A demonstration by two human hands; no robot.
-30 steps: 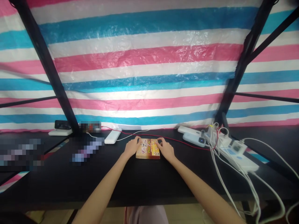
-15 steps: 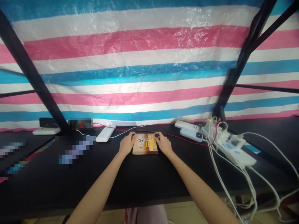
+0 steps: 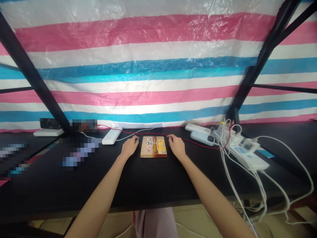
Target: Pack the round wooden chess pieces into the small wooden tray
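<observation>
A small, thick book point(image 3: 153, 147) lies flat on the black tabletop, its cover printed in yellow, brown and white with dark Chinese characters. To its left rests my left hand point(image 3: 129, 146), holding nothing, with its fingers loosely bent and a narrow gap between it and the book. On the other side my right hand point(image 3: 176, 146) is likewise off the book, its fingers loosely curved and apart from the cover's edge. Both palms face the table, so the undersides of the fingers are hidden.
White power banks point(image 3: 112, 135) lie behind on the left, and more white devices point(image 3: 202, 137) on the right. A power strip point(image 3: 247, 158) with tangled white cables takes up the right side. A red cable point(image 3: 190, 142) runs behind the book. Black frame posts point(image 3: 32, 76) stand before striped sheeting.
Both hands have let go of the book and moved outward, the left one leftward and the right one rightward. The book stays flat on the table. The view has tilted slightly downward.
</observation>
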